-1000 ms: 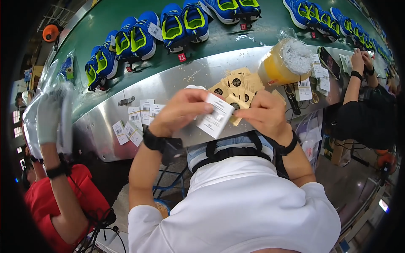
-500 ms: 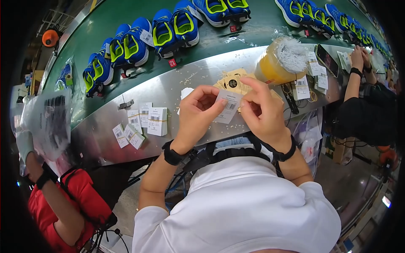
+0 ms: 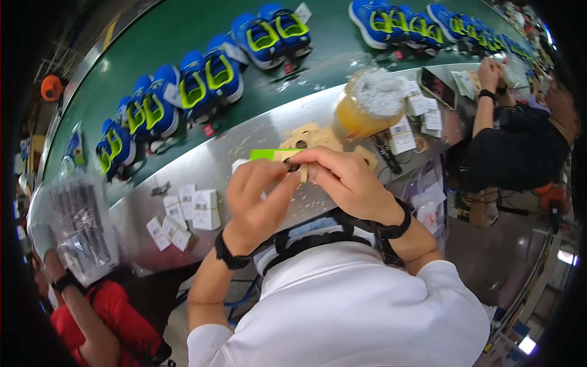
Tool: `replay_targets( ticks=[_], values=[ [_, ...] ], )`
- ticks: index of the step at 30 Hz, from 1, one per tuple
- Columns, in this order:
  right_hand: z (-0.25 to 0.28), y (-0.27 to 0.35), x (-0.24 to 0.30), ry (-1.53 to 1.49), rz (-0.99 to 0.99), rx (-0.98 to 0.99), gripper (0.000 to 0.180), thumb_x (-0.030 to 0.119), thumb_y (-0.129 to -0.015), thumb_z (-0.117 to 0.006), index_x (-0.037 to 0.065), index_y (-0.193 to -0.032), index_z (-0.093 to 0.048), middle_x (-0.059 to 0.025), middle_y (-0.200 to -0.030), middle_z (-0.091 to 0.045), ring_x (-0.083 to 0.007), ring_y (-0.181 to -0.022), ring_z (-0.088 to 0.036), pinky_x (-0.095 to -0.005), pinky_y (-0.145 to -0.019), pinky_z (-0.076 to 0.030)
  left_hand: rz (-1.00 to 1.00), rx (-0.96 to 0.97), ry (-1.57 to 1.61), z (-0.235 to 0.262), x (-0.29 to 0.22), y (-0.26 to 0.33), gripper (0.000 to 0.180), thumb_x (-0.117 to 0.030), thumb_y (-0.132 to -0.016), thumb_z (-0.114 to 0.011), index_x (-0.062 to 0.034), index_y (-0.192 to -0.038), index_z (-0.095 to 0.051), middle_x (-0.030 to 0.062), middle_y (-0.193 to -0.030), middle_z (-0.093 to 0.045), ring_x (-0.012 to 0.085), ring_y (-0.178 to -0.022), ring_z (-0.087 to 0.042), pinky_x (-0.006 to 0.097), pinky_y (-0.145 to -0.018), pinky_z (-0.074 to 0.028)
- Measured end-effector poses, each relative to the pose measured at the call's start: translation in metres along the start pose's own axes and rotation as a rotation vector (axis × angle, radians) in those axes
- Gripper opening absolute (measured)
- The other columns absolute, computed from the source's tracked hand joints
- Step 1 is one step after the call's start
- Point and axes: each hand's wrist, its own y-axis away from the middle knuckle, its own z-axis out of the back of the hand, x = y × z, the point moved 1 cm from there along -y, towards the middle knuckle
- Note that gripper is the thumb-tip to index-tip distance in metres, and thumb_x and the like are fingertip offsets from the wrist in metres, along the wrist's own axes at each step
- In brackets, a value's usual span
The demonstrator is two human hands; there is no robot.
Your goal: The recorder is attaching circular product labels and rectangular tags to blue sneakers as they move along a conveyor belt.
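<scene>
Left hand (image 3: 260,196): fingers pinched closed on a small tan tag (image 3: 298,165).
Right hand (image 3: 348,183): closed, pinching the same tag.
Tag: held above the steel worktop (image 3: 244,137), a green card (image 3: 269,154) just behind.
Conveyor: blue shoes (image 3: 211,76).

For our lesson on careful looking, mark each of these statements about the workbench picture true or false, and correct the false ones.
1. Both hands meet at a small tan card. True: the left hand and right hand pinch the card between them.
2. The shoes on the green belt are red. False: the shoes are blue with yellow-green straps.
3. The yellow jar lies beside the person's left wrist. False: the jar stands beyond the right hand, on the metal table.
4. Small white tags lie to the left of the hands. True: the tags are spread there.
</scene>
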Motion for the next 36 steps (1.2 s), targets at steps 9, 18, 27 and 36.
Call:
replay_targets(
  ticks=[9, 18, 27, 36],
  values=[
    [0.058, -0.035, 0.033, 0.528, 0.418, -0.06, 0.021, -0.001, -0.07, -0.069, 0.005, -0.09, -0.066, -0.0086, -0.089, -0.062, -0.0212, -0.068, -0.059, -0.0278, -0.058, -0.048, -0.506, 0.08, -0.34, -0.005, -0.01, -0.064, 0.018, -0.009, -0.065, -0.07, -0.0039, -0.081, -0.065, 0.0054, -0.079, -0.056, 0.0197, -0.071, -0.057, 0.028, -0.054, -0.044],
    [0.218, -0.15, -0.031, 0.221, -0.023, -0.038, 0.018, 0.011, -0.088, -0.058, 0.007, -0.104, -0.065, 0.0017, -0.068, -0.056, -0.0047, -0.061, -0.049, -0.0197, -0.055, -0.039, -0.325, 0.208, -0.267, -0.013, 0.039, -0.082, 0.024, -0.004, -0.067, -0.071, -0.003, -0.089, -0.061, 0.0107, -0.09, -0.061, 0.0259, -0.073, -0.06, 0.034, -0.058, -0.047],
    [0.316, -0.201, -0.194, 1.391, -0.577, 0.181, 0.041, 0.04, -0.083, -0.055, 0.002, -0.095, -0.067, -0.0242, -0.094, -0.065, -0.0374, -0.093, -0.063, -0.0441, -0.078, -0.05, -0.048, 0.361, -0.329, -0.001, 0.1, -0.057, 0.022, -0.003, -0.067, -0.069, -0.0018, -0.086, -0.06, 0.0106, -0.094, -0.06, 0.0264, -0.074, -0.059, 0.035, -0.06, -0.046],
    [0.289, -0.243, -0.244, 1.106, -0.406, 0.139, 0.037, 0.035, -0.068, -0.071, -0.001, -0.071, -0.067, -0.0125, -0.058, -0.061, -0.0223, -0.054, -0.06, -0.0346, -0.053, -0.045, -0.034, 0.382, -0.375, 0.029, 0.142, -0.065, 0.016, -0.005, -0.066, -0.065, -0.0041, -0.08, -0.057, 0.0087, -0.094, -0.059, 0.0244, -0.076, -0.059, 0.034, -0.06, -0.046]
  ],
)
